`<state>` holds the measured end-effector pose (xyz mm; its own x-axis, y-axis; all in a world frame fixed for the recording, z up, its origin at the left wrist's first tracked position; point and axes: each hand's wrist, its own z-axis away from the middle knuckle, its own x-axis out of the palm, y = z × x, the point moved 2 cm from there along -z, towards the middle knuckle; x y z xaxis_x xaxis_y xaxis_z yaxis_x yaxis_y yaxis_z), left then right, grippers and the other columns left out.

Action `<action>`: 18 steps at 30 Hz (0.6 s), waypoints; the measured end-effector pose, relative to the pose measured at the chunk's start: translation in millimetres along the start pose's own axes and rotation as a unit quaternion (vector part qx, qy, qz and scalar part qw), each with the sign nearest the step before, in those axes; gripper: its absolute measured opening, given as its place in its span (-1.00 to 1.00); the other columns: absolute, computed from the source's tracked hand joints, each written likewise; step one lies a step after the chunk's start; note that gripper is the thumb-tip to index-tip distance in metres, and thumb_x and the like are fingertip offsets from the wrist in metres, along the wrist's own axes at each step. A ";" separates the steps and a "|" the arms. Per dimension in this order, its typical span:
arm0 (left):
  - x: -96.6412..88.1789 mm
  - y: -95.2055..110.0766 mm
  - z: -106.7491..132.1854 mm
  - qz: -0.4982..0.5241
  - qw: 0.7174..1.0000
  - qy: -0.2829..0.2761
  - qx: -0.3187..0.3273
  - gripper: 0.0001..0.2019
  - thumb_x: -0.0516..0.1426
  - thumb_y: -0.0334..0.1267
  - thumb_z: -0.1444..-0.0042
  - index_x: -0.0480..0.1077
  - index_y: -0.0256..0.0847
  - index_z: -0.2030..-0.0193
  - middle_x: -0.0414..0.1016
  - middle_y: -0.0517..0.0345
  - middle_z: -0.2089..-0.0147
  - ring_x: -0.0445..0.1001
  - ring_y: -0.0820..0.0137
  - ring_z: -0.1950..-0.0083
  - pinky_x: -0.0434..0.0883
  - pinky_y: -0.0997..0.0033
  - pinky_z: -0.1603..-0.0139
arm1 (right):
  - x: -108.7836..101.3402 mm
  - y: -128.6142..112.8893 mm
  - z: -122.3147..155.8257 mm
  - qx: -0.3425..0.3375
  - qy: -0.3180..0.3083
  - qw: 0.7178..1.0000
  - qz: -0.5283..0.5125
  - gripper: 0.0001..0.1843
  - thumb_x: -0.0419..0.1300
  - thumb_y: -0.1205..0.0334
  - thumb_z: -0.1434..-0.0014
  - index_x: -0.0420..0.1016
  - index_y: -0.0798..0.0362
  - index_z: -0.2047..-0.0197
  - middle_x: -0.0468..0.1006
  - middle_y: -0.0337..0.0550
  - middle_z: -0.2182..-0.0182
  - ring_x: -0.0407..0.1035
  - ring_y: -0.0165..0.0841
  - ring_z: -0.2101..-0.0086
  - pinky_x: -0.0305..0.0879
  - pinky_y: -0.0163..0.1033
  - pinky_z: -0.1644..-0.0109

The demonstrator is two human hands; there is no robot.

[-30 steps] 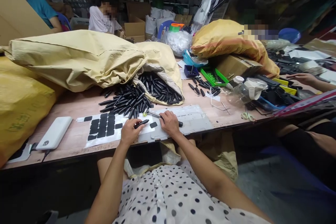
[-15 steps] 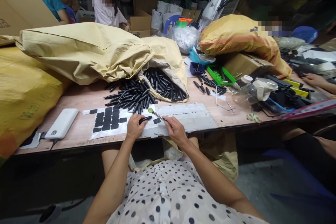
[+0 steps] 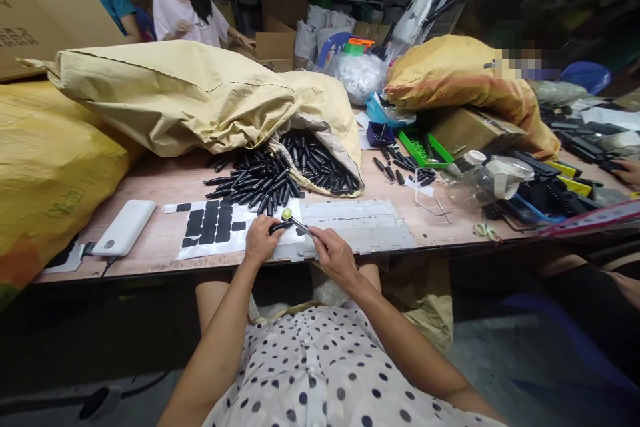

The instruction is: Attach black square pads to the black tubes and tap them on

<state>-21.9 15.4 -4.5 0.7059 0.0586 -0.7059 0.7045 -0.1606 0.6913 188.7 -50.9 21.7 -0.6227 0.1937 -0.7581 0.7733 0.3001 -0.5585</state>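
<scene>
My left hand (image 3: 260, 238) is closed around a slim black pen-shaped piece (image 3: 280, 225), whose end points to the right. In my right hand (image 3: 335, 252) is a thin metal rod-like tool (image 3: 303, 227), its tip reaching the black piece. A small round yellow-green thing (image 3: 287, 213) sits by the tool's tip; whether it is joined to the tool, I cannot tell. Just beyond my hands lies a heap of similar black pieces (image 3: 255, 180), spilling from a cream sack (image 3: 200, 97). To the left, rows of black rounded squares (image 3: 209, 221) lie on a white sheet (image 3: 185, 252).
A white power bank (image 3: 125, 227) with a cable lies at the left. A grey-white board (image 3: 365, 223) is under my hands and to the right. Farther right are a green tray (image 3: 425, 149), a clear jug (image 3: 493, 180) and scissors (image 3: 486, 232). Other people sit around the table.
The metal tool's tip has come down a little toward the black piece, off the yellow-green round thing. The view has shifted slightly; both hands keep their holds.
</scene>
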 end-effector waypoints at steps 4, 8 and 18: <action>0.4 -0.4 -1.0 -0.004 1.000 -0.002 -0.015 -0.89 0.26 -0.30 -0.06 0.56 -0.06 0.24 0.46 0.16 0.26 0.45 0.23 0.13 0.43 0.26 0.06 | 5.4 -4.1 0.9 -0.019 -0.011 1.000 0.008 -0.61 0.03 0.28 -0.39 0.56 -0.12 -0.15 0.61 -0.17 0.21 0.51 -0.34 0.21 0.43 -0.31 0.14; 0.9 0.3 -1.2 0.000 1.000 -0.001 -0.012 -0.88 0.26 -0.30 -0.06 0.56 -0.05 0.24 0.47 0.15 0.25 0.45 0.22 0.12 0.43 0.25 0.05 | 9.4 1.9 -5.0 -0.010 -0.006 1.000 0.011 -0.61 0.04 0.30 -0.36 0.58 -0.13 -0.13 0.62 -0.17 0.18 0.51 -0.32 0.18 0.44 -0.28 0.10; 1.2 3.6 1.4 -0.019 1.000 0.005 0.004 -0.89 0.28 -0.26 -0.04 0.56 -0.07 0.25 0.48 0.14 0.25 0.44 0.24 0.16 0.42 0.26 0.06 | 14.2 42.5 -49.7 -0.042 -0.019 0.986 0.159 -0.71 0.15 0.30 -0.31 0.63 -0.07 0.00 0.52 -0.09 0.26 0.36 -0.23 0.18 0.27 -0.20 0.11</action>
<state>-18.7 13.5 -3.1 0.6799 0.0742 -0.7296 0.7298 -0.1666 0.6631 206.8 11.0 3.9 -0.3439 0.2558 -0.9035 0.9151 0.3069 -0.2614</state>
